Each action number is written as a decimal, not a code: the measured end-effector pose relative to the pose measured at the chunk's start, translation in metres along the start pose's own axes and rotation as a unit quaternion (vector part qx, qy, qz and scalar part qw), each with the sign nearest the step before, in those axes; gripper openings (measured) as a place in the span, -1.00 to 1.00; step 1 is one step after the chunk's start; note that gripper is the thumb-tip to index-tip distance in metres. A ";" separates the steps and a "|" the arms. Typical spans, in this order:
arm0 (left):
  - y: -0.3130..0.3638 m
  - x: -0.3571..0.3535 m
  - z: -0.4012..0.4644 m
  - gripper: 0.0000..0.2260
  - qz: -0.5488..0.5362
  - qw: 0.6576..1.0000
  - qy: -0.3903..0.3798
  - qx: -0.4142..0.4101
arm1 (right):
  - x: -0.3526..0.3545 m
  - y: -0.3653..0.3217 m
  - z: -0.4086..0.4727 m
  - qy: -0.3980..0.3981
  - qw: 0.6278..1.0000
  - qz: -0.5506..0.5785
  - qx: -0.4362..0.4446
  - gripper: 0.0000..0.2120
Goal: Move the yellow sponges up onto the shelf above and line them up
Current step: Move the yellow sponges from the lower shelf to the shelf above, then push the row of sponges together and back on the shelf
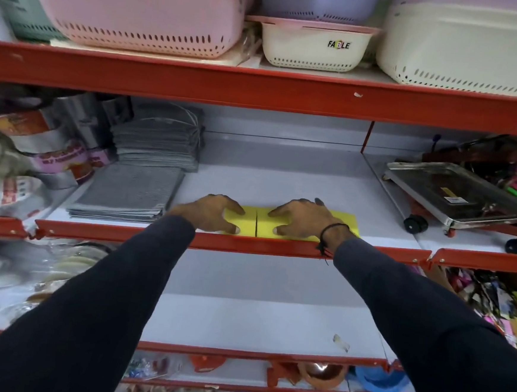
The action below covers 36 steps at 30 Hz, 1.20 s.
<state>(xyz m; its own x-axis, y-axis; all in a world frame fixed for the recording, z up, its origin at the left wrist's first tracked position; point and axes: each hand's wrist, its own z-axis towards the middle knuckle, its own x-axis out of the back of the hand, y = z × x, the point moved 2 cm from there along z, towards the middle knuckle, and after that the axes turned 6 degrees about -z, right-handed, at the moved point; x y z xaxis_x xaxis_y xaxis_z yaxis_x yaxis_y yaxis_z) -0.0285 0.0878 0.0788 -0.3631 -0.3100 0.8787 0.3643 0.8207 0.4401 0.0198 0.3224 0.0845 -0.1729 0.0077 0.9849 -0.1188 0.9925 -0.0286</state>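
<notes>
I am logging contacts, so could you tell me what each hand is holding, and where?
The left hand rests on the left yellow sponge, the right hand on the right yellow sponge; both press the tops, neither lifted.

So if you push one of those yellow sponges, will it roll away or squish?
It probably won't roll: each yellow sponge looks flat and blocky, lying flat on the shelf. It likely slides and squashes a little under the left hand and right hand. Sponges this size are probably very light.

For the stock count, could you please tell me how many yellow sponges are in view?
2, side by side at the shelf's front edge: left sponge under the left hand, right sponge under the right hand. Hands may hide more.
</notes>
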 end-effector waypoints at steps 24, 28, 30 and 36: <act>0.017 0.013 0.014 -0.57 0.067 0.997 -0.046 0.007 | -0.001 0.012 -0.012 0.060 0.993 0.098 -0.011 -0.53; 0.036 0.019 0.024 -0.63 0.072 0.996 0.018 -0.044 | 0.009 0.043 -0.021 0.073 0.994 0.073 -0.033 -0.59; 0.054 0.015 0.029 -0.65 0.070 0.995 0.021 -0.071 | 0.006 0.053 -0.024 0.052 0.997 0.046 -0.041 -0.58; 0.073 -0.011 0.036 -0.58 0.086 0.993 -0.048 -0.060 | -0.008 0.049 -0.030 0.053 0.997 0.034 -0.042 -0.58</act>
<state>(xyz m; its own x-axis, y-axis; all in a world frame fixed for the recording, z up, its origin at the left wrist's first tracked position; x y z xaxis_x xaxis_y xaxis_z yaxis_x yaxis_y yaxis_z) -0.0284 0.1682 0.0945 -0.3640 -0.1184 0.9238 0.5253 0.7930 0.3086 0.0448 0.3750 0.0802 -0.0737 0.0842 0.9937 -0.0267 0.9959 -0.0864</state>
